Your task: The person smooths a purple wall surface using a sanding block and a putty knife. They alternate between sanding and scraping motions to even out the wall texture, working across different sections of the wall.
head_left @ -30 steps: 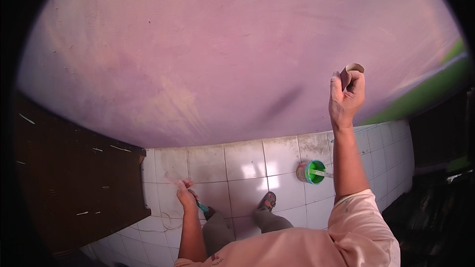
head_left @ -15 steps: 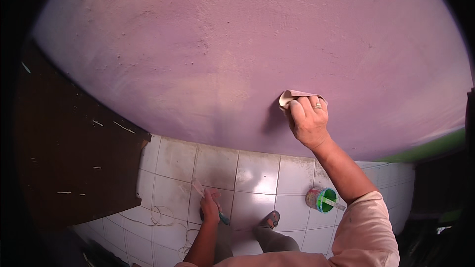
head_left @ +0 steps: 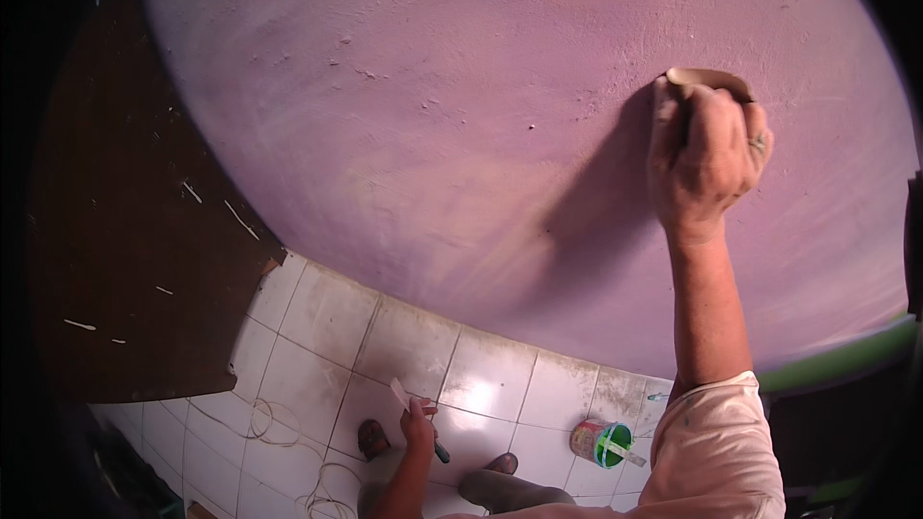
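Observation:
My right hand [head_left: 710, 159] is raised high against the purple wall [head_left: 461, 183], its fingers closed on a curled piece of sandpaper [head_left: 713, 80]. The tan sheet bends up above the knuckles, and part of it is hidden under the fingers. A ring shows on that hand. Low down, near my legs, my left hand [head_left: 420, 421] is wrapped round a scraper. The pale blade of the scraper [head_left: 399, 392] sticks out above the fingers, and its dark green handle end shows below them. Bumps, scratches and paler rubbed patches mark the wall.
On the white tiled floor [head_left: 399, 336] stands a small bucket [head_left: 588, 440] with green inside and a flat, pale-smeared stick [head_left: 625, 453] across its rim. A dark brown panel [head_left: 125, 231] with white streaks is at left. Loose thin cord [head_left: 279, 440] lies near my feet.
My right hand has moved up and to the right along the wall with the sandpaper. The view has shifted and turned somewhat. My left hand still holds the scraper low down.

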A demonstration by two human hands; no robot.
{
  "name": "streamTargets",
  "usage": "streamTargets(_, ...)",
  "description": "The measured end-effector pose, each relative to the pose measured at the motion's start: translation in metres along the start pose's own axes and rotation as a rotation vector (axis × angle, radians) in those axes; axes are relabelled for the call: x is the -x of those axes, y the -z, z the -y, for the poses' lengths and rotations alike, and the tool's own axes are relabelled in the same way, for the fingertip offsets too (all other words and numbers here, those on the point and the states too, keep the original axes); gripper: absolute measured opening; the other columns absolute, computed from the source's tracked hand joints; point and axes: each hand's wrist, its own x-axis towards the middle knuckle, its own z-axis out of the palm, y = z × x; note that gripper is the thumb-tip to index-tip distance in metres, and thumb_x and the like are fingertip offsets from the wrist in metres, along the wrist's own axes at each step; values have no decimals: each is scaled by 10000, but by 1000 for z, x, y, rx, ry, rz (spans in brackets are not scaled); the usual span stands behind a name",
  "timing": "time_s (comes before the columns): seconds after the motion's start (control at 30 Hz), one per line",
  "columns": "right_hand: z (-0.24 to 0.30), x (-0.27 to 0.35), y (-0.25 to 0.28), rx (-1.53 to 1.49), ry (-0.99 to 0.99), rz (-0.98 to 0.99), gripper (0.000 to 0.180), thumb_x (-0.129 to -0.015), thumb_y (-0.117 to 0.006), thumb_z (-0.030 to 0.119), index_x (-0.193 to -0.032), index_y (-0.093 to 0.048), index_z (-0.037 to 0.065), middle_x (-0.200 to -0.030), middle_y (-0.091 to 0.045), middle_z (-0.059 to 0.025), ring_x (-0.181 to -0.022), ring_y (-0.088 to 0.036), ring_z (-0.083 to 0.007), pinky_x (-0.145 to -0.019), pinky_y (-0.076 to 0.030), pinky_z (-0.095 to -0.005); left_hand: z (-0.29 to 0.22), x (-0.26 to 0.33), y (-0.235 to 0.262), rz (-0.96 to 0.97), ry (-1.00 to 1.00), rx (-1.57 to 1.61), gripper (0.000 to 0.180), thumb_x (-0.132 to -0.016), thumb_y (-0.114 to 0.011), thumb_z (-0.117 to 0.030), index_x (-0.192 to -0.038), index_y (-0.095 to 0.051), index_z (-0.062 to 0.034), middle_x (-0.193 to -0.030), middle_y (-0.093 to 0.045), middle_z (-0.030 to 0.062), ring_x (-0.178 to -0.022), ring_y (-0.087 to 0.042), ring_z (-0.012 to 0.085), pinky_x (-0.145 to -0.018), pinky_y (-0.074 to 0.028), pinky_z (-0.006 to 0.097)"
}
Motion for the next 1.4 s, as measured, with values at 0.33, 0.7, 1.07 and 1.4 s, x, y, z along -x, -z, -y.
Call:
streamTargets(0.33, 3, -34, -6, -28, 122, -79, 191, -899, -735, 256, -783, -594, 203, -680, -533, 75, -715, -533, -127, -744, -319, -339, 62, 21, 51, -93, 231, 14, 524, -1044, -402, -459, -1064, -615, 19, -770, -661, 138, -338, -421, 170, -309, -351, 316)
streamTargets(0.7, 111, 118, -13, -479, 714, 676, 75, -871, -529, 214, -874, -571, 152, -820, -572, 20, -911, -514, -156, -807, -395, -309, 106, 60, 75, -96, 344, 10, 501, -1037, -399, -463, -1018, -628, -17, -736, -631, 118, -380, -437, 208, -339, -369, 344)
streamTargets(1.07, 59, -84, -60, -85, -42, -229, 161, -876, -727, 212, -787, -595, 187, -672, -552, 64, -645, -552, -124, -622, -340, -329, 102, 76, 91, -83, 363, 2, 500, -1032, -406, -464, -980, -641, -26, -723, -612, 97, -415, -459, 198, -361, -374, 340)
streamTargets(1.4, 119, -15, -45, -379, 442, 347, 75, -856, -540, 200, -904, -595, 186, -836, -571, 52, -880, -525, -128, -790, -353, -340, 94, 63, 114, -109, 344, -53, 539, -1032, -388, -504, -997, -652, -35, -733, -618, 85, -383, -450, 198, -356, -382, 348)
